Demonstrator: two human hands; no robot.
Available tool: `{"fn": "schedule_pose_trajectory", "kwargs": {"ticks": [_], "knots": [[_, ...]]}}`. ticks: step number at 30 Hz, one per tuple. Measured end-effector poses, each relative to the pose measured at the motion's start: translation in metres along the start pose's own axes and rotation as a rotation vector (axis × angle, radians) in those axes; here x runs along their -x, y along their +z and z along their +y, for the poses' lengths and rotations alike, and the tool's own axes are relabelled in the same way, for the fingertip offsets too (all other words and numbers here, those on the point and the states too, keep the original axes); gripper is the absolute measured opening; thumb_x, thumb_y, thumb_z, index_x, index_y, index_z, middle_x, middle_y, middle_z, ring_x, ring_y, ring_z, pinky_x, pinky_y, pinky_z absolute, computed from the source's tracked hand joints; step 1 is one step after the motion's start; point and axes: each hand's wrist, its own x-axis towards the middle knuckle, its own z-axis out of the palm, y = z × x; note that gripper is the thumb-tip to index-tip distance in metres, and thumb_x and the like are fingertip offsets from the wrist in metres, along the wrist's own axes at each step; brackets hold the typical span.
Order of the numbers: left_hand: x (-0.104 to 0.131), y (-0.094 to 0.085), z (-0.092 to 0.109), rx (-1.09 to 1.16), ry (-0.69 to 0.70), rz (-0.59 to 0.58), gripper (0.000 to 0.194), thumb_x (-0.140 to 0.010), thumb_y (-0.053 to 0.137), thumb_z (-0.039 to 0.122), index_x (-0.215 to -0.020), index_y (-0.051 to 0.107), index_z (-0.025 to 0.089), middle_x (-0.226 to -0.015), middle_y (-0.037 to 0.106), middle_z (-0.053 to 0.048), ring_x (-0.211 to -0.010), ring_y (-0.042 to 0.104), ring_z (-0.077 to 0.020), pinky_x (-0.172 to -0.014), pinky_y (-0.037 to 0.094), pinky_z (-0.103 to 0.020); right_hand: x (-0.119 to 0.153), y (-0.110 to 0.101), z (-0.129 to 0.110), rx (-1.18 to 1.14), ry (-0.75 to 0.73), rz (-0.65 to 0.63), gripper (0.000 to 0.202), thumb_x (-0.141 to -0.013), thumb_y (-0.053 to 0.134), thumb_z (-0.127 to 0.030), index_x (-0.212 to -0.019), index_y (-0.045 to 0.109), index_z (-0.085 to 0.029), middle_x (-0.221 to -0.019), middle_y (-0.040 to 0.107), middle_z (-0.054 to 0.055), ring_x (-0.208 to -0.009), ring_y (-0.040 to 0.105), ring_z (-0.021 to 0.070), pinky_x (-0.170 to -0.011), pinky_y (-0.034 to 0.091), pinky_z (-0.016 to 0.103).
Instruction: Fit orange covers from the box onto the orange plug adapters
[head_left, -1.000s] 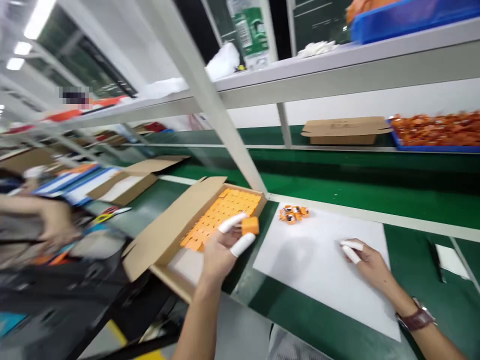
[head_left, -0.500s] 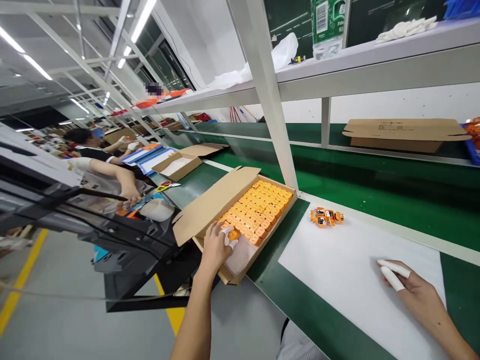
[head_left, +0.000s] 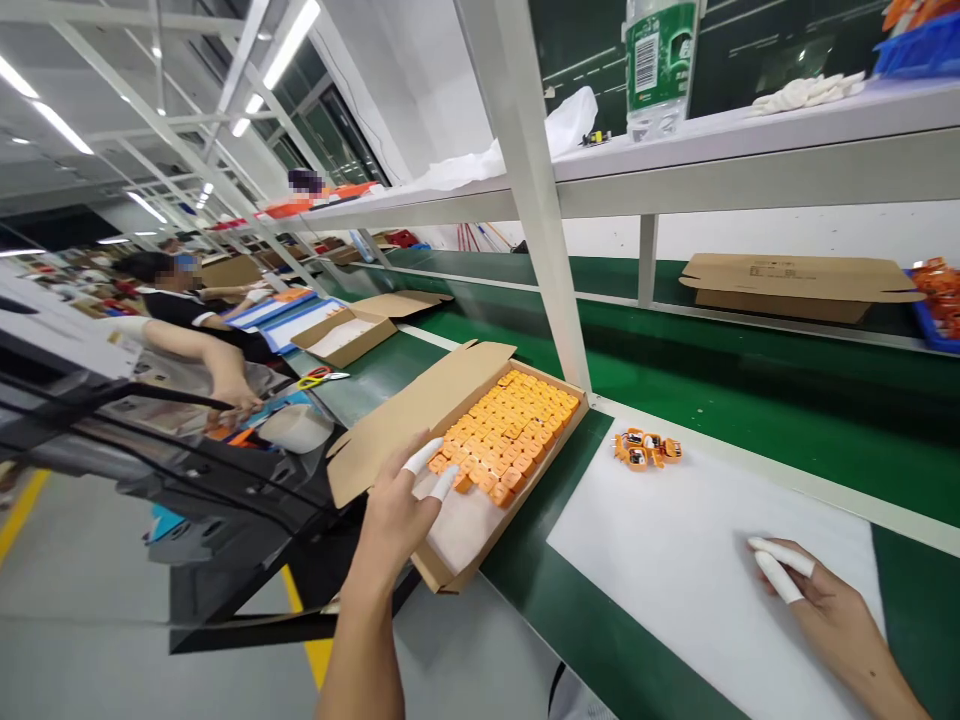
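My left hand (head_left: pixel 409 505) hovers over the near left part of an open cardboard box (head_left: pixel 517 515), thumb and forefinger spread, with nothing between them. White finger cots cover these two fingertips. Rows of small orange plastic pieces (head_left: pixel 517 425) fill most of the box; the pieces nearest my fingertips lie at the end of the rows, beside bare pale lining (head_left: pixel 461 530). Over the white sheet (head_left: pixel 675 560), my right hand (head_left: pixel 814 595) has its white-capped thumb and forefinger pinched together, and no object shows in them. Its other fingers are mostly hidden. Several orange pieces with dark-and-white parts (head_left: pixel 646 449) lie clustered on the sheet's far left.
A slanted white post (head_left: pixel 551 250) rises behind the box. Above runs a shelf (head_left: pixel 735 150) with a green-labelled bottle (head_left: pixel 660 65). Another cardboard box (head_left: pixel 795 280) stands on the back ledge. To the left are scissors (head_left: pixel 321 377) and a co-worker's hand (head_left: pixel 236 390).
My left hand has let go of an orange piece in the box, opened its fingers and drawn back left. My right hand stays over the sheet. The camera view has shifted slightly.
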Motion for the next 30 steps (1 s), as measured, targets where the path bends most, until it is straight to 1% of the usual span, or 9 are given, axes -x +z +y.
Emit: {"fn": "schedule_pose_trajectory", "kwargs": {"ticks": [2,3,6,8,13,17,22,26,30], "knots": [[-0.003,0.009,0.037,0.155,0.042,0.027,0.04,-0.089,0.064,0.033,-0.128,0.062,0.024,-0.139,0.062,-0.008,-0.126,0.061,-0.0287,-0.111,0.047,-0.045,0.0,0.002,-0.01,-0.021,-0.028,0.013,0.044,-0.084,0.064,-0.062,-0.106,0.075,-0.025,-0.113,0.072,0.012,-0.066,0.068,0.0194,-0.069,0.063,0.032],[-0.003,0.02,0.056,0.228,0.056,-0.043,0.04,-0.09,0.063,0.036,-0.129,0.062,0.025,-0.136,0.064,-0.008,-0.121,0.064,-0.0281,-0.105,0.052,-0.043,0.0,0.003,-0.015,-0.032,-0.04,0.019,0.043,-0.085,0.064,-0.062,-0.104,0.075,-0.024,-0.11,0.073,0.012,-0.065,0.067,0.0191,-0.069,0.063,0.032],[-0.001,0.072,0.11,0.344,0.09,-0.442,0.051,-0.088,0.066,0.036,-0.137,0.057,0.024,-0.132,0.067,-0.011,-0.111,0.068,-0.0282,-0.096,0.056,-0.041,-0.001,0.004,-0.025,-0.045,-0.086,0.012,0.043,-0.088,0.062,-0.061,-0.101,0.076,-0.022,-0.106,0.073,0.012,-0.068,0.068,0.0198,-0.069,0.063,0.032],[0.001,0.111,0.14,0.308,0.069,-0.57,0.054,-0.083,0.071,0.036,-0.133,0.06,0.019,-0.127,0.068,-0.015,-0.111,0.067,-0.031,-0.096,0.054,-0.041,-0.001,0.005,-0.027,-0.046,-0.115,-0.004,0.041,-0.091,0.061,-0.058,-0.102,0.076,-0.022,-0.108,0.073,0.013,-0.074,0.069,0.0211,-0.072,0.062,0.034],[0.002,0.173,0.187,0.245,-0.013,-0.522,0.052,-0.079,0.075,0.045,-0.117,0.064,0.01,-0.119,0.067,-0.027,-0.121,0.06,-0.043,-0.095,0.048,-0.047,0.001,0.006,-0.023,-0.089,-0.151,-0.014,0.036,-0.095,0.058,-0.052,-0.105,0.074,-0.021,-0.107,0.071,0.013,-0.086,0.07,0.0236,-0.076,0.061,0.036],[0.003,0.185,0.193,0.241,-0.066,-0.491,0.057,-0.082,0.072,0.049,-0.122,0.058,0.01,-0.116,0.069,-0.025,-0.115,0.064,-0.0379,-0.087,0.049,-0.04,0.003,0.005,-0.027,-0.078,-0.16,-0.045,0.033,-0.098,0.055,-0.047,-0.108,0.073,-0.021,-0.112,0.07,0.012,-0.099,0.068,0.0248,-0.087,0.058,0.037],[0.009,0.185,0.173,0.278,-0.045,-0.473,0.029,-0.089,0.064,0.034,-0.112,0.062,0.015,-0.099,0.073,-0.011,-0.092,0.07,-0.0244,-0.08,0.051,-0.033,0.005,0.003,-0.03,-0.072,-0.156,-0.078,0.031,-0.1,0.052,-0.044,-0.112,0.071,-0.022,-0.115,0.069,0.011,-0.102,0.067,0.0233,-0.09,0.056,0.036],[0.013,0.175,0.158,0.303,0.027,-0.426,0.03,-0.095,0.054,0.037,-0.117,0.063,0.018,-0.092,0.07,-0.006,-0.075,0.066,-0.0193,-0.071,0.053,-0.031,0.004,0.003,-0.029,-0.044,-0.181,-0.085,0.029,-0.101,0.051,-0.04,-0.114,0.07,-0.023,-0.111,0.069,0.009,-0.095,0.067,0.0216,-0.084,0.057,0.034],[0.008,0.172,0.157,0.343,0.161,-0.347,0.041,-0.09,0.06,0.037,-0.125,0.062,0.017,-0.118,0.066,-0.013,-0.104,0.063,-0.0276,-0.09,0.053,-0.04,0.005,0.005,-0.033,-0.003,-0.191,-0.062,0.026,-0.101,0.051,-0.036,-0.109,0.071,-0.022,-0.107,0.069,0.008,-0.087,0.067,0.0204,-0.079,0.057,0.033]]}}
